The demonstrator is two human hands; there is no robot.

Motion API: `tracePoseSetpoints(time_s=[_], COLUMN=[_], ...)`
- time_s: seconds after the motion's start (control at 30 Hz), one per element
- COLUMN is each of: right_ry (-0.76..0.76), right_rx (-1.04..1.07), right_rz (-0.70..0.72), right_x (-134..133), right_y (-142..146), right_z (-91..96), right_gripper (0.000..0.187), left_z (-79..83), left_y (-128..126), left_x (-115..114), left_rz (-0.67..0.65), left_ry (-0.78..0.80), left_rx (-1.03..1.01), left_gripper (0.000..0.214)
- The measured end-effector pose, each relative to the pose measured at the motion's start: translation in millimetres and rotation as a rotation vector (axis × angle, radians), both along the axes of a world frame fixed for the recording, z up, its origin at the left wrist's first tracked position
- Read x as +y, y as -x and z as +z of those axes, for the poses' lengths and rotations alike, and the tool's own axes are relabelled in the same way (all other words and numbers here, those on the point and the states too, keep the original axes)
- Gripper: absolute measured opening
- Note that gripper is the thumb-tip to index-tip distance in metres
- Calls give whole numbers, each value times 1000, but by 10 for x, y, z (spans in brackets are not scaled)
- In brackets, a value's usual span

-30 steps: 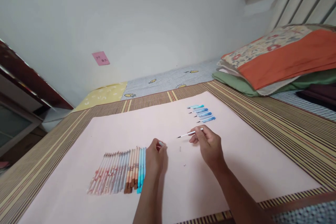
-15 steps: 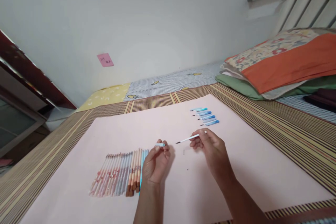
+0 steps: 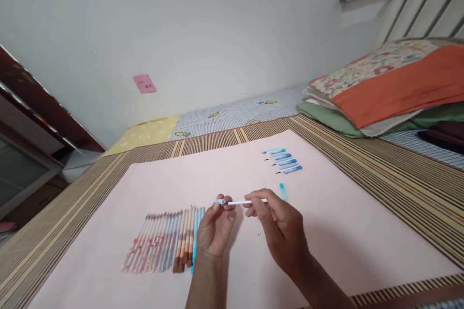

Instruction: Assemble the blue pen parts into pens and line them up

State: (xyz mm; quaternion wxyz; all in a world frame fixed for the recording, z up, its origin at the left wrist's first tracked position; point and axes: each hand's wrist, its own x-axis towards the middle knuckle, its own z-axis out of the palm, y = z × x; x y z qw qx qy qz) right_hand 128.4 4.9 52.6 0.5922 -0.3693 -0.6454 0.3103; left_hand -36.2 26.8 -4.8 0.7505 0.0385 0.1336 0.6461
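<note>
A short light blue pen barrel piece (image 3: 219,201) is pinched between the fingertips of my left hand (image 3: 216,231). My right hand (image 3: 282,227) holds a thin white pen refill (image 3: 239,202) almost level. The refill's dark tip meets the open end of the barrel piece; how far it goes in, I cannot tell. Just beyond my right hand lies a teal pen part (image 3: 282,192). Left of my left hand, a row of pens (image 3: 155,241) lies side by side: pinkish, grey, orange-brown and light blue.
Several sets of blue pen parts with refills (image 3: 284,161) lie at the far right of a pale pink sheet (image 3: 163,183). Two tiny specks (image 3: 258,234) rest on it. Around it is a striped mat (image 3: 348,164). Folded bedding (image 3: 391,87) is piled at the right, by the wall.
My right hand has moved left and brought the refill's tip to the barrel piece. The teal part shows from behind that hand. My left hand has barely moved.
</note>
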Motion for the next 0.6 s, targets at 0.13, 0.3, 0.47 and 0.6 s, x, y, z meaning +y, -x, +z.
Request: tracePoseSetpoints(time_s=[0.13, 0.3, 0.47, 0.6], right_ry=[-26, -12, 41, 81], right_rx=[8, 0, -69, -96], right_rz=[-38, -55, -11, 43], right_x=[-11, 0, 41, 75], right_y=[-33, -71, -31, -56], right_z=[20, 52, -24, -76], right_gripper=[21, 23, 26, 27], left_z=[5, -11, 6, 51], left_y=[-5, -12, -35, -26], left_x=[7, 12, 14, 18], left_rz=[1, 6, 10, 42], left_ry=[12, 5, -5, -34], left_rx=[12, 39, 174, 266], left_gripper=[14, 14, 16, 17])
